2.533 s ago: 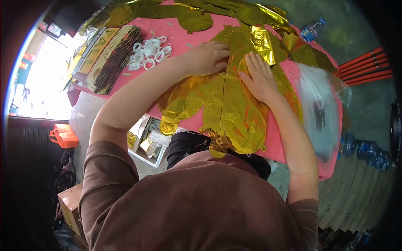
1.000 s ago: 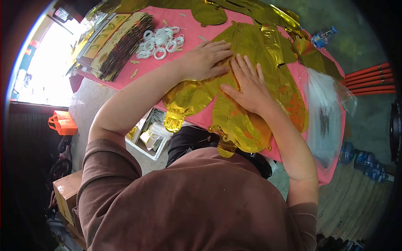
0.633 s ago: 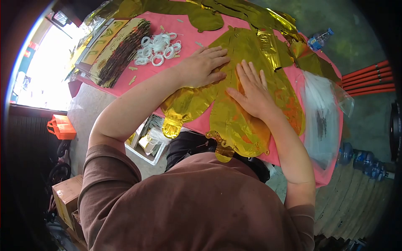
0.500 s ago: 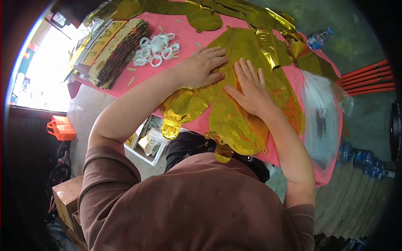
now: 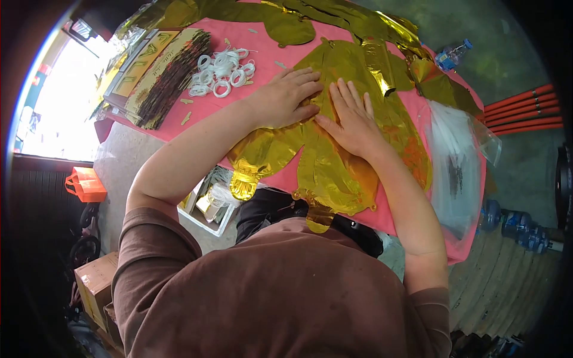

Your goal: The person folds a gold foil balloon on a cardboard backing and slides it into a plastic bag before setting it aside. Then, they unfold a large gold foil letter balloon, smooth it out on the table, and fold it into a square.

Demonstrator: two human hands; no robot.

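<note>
A pink-covered table (image 5: 262, 53) fills the scene. A flattened gold foil balloon (image 5: 334, 173) lies across its near middle, its tail hanging over the near edge. A clear plastic bag (image 5: 456, 167) lies to the right. Stacked dark packets (image 5: 161, 71) sit far left, with white rings (image 5: 221, 68) beside them. The left hand (image 5: 289, 95) and right hand (image 5: 352, 122) press flat on the balloon, fingers spread, gripping nothing.

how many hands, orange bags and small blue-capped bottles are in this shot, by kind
hands flat on the gold foil balloon: 2 (left hand, right hand)
orange bag: 1
small bottle: 1
total: 4
</note>
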